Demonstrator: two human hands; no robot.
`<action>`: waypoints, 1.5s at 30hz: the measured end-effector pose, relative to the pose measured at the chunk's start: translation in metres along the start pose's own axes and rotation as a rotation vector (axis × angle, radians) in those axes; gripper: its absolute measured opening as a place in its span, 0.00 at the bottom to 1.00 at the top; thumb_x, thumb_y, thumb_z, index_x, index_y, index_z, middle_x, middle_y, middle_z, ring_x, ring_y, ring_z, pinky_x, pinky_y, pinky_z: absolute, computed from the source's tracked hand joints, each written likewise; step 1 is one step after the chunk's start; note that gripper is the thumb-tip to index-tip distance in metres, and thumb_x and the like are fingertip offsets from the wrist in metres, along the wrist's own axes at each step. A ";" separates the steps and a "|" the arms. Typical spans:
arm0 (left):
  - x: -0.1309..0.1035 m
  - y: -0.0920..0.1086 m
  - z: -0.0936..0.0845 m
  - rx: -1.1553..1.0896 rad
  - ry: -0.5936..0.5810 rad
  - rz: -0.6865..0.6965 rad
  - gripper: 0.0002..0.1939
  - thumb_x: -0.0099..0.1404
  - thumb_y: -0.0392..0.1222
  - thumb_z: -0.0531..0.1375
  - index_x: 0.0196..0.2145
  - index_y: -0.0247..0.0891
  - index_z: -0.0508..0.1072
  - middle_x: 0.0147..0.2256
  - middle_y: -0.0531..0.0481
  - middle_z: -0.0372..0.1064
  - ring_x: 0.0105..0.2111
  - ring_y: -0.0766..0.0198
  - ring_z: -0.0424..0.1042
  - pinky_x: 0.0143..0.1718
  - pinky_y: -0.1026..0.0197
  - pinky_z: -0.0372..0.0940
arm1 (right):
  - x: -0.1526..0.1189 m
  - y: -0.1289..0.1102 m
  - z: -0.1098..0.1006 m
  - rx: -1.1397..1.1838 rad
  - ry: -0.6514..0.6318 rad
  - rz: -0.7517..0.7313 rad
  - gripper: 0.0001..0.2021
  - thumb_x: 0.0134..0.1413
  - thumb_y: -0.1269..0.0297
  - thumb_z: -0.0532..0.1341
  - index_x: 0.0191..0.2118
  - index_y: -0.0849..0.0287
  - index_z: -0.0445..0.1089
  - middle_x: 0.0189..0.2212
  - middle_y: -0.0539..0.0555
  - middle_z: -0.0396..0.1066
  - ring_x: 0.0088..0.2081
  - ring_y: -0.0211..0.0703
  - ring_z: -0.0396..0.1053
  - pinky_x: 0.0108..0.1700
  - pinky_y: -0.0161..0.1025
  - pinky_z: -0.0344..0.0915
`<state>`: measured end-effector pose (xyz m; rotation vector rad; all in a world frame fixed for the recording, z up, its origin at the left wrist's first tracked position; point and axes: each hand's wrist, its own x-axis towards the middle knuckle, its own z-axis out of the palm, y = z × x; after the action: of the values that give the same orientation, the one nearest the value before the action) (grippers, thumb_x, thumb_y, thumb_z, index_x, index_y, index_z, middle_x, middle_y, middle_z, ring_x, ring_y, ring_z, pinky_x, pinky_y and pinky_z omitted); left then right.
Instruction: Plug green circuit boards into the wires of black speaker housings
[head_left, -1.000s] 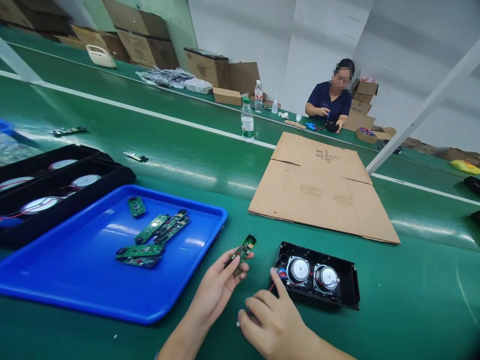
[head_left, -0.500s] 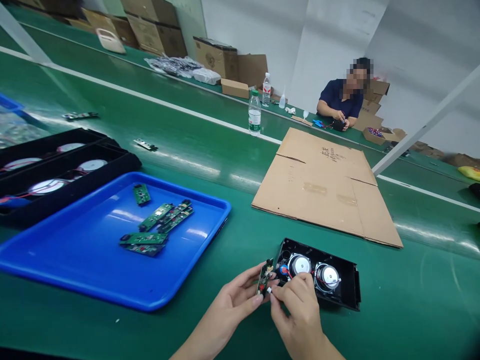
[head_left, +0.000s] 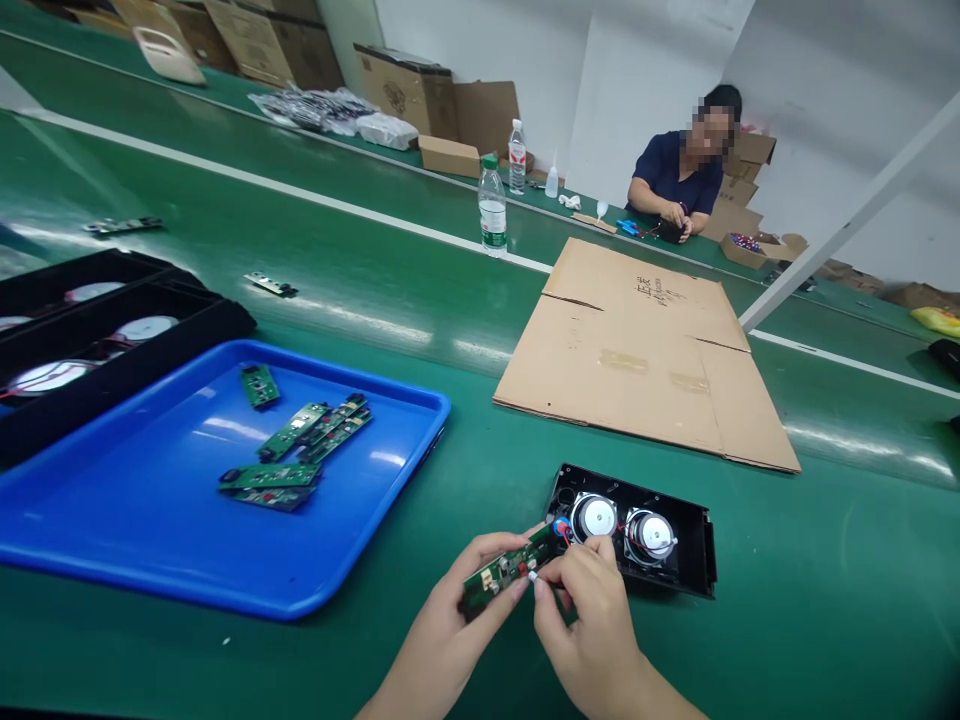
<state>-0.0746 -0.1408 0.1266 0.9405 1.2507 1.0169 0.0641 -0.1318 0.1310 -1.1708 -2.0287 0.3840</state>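
A green circuit board (head_left: 504, 572) is gripped between the thumb and fingers of my left hand (head_left: 457, 610), its component side facing up. My right hand (head_left: 589, 600) pinches a small white plug (head_left: 533, 576) right at the board's edge; I cannot tell whether it is seated. Just beyond both hands lies a black speaker housing (head_left: 694, 560), open side up, with two round speakers (head_left: 598, 517) and red wires inside. Part of the wiring is hidden behind my right fingers.
Several circuit boards lie in a blue tray (head_left: 172, 530) on the left. Behind it are black housings (head_left: 187, 320) with speakers. A flattened cardboard box (head_left: 645, 350) and a bottle (head_left: 493, 210) stand beyond. Across the bench, a person (head_left: 679, 170) handles a dark part.
My left hand has turned the circuit board from nearly upright to a flatter slant, with more of its face showing. The white plug is now against its edge. The view has shifted slightly.
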 end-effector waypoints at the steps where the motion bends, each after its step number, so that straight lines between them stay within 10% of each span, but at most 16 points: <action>1: -0.001 -0.001 0.001 -0.018 -0.010 -0.013 0.15 0.54 0.46 0.61 0.41 0.46 0.71 0.49 0.51 0.69 0.48 0.57 0.68 0.47 0.61 0.65 | 0.000 0.000 0.002 -0.007 0.012 -0.007 0.08 0.53 0.74 0.50 0.24 0.60 0.57 0.18 0.44 0.53 0.21 0.31 0.51 0.30 0.33 0.50; 35: 0.000 -0.012 -0.007 -0.057 -0.048 -0.080 0.18 0.49 0.52 0.63 0.37 0.43 0.75 0.39 0.47 0.75 0.42 0.52 0.72 0.46 0.54 0.66 | -0.007 0.009 0.000 -0.282 0.016 -0.272 0.09 0.56 0.76 0.50 0.35 0.60 0.66 0.21 0.49 0.66 0.26 0.38 0.60 0.39 0.45 0.56; 45: -0.007 0.002 0.012 0.077 -0.203 -0.256 0.14 0.47 0.42 0.63 0.35 0.41 0.74 0.38 0.47 0.75 0.40 0.52 0.72 0.39 0.58 0.67 | -0.030 0.086 -0.078 -0.587 -0.003 0.272 0.11 0.55 0.55 0.56 0.31 0.57 0.65 0.27 0.53 0.69 0.32 0.47 0.61 0.32 0.42 0.52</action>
<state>-0.0627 -0.1469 0.1315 0.8917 1.2094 0.6606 0.1828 -0.1192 0.1194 -1.8077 -2.0491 -0.0998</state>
